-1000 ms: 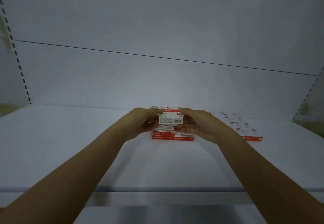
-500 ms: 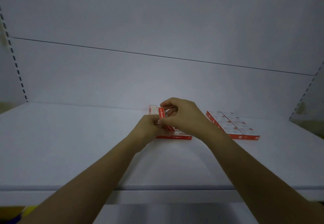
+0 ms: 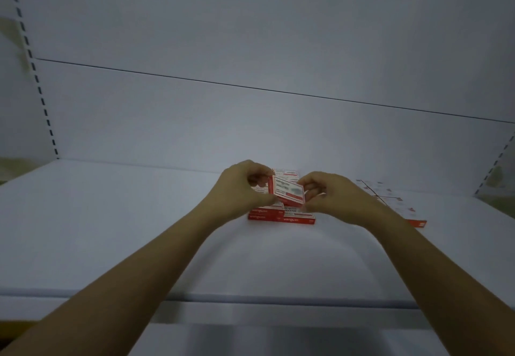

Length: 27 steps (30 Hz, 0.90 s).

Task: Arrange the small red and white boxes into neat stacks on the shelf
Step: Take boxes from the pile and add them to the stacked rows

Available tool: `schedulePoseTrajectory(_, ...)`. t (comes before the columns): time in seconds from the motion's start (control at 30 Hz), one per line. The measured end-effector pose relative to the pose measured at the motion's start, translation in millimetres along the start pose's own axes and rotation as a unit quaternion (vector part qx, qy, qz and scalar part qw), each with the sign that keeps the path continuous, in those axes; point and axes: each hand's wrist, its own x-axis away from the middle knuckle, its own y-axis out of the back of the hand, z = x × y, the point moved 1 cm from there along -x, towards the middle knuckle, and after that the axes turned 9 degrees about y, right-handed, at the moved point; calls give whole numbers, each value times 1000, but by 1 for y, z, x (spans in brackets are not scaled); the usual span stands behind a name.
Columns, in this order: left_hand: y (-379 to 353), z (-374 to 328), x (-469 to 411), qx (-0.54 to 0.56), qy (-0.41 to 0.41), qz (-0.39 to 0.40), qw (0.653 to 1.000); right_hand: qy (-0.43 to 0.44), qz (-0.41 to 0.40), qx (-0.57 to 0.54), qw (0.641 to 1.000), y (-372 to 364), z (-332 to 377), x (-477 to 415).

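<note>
Fingers [image 3: 252, 169] pinching both ends of box [image 3: 288, 192]

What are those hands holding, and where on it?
One small red and white box, tilted above the stack: the left hand pinches its left end, the right hand its right end.

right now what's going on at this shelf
A person is holding one small box, red and white, tilted between the left hand and the right hand. It hangs just above a low pile of boxes of the same kind on the white shelf. It has not been set down yet. A flat group of boxes lies further right, partly hidden by the right forearm.
</note>
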Motion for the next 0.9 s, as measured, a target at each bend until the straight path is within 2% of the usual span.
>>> schedulePoseTrajectory(0.1,-5,-6,3,-52,-66,-10,996,-6,2,-60,998,-19,-10,-1)
schedulePoseTrajectory(0.2,-9,-9,4,-88,-119,2,989,8,-10,-61,998,-33,-16,-5)
schedulePoseTrajectory(0.33,-7,-6,4,-106,-152,-14,983,14,-27,-85,996,-37,-13,-10)
schedulePoseTrajectory(0.4,-2,-2,4,-111,-161,-38,980,23,-65,-99,993,-33,-7,-10)
schedulePoseTrajectory(0.53,5,6,3,-142,-220,-138,955,107,-194,28,975,-22,10,-5)
schedulePoseTrajectory(0.63,4,9,5,-139,-251,-250,925,206,-295,125,925,-28,19,-2)
schedulePoseTrajectory(0.7,3,10,5,-142,-265,-295,907,254,-328,168,894,-35,18,0)
schedulePoseTrajectory(0.8,4,11,4,-159,-292,-298,895,281,-337,177,881,-37,15,1)
schedulePoseTrajectory(0.9,10,10,2,-170,-273,-250,913,274,-321,172,890,-30,15,2)
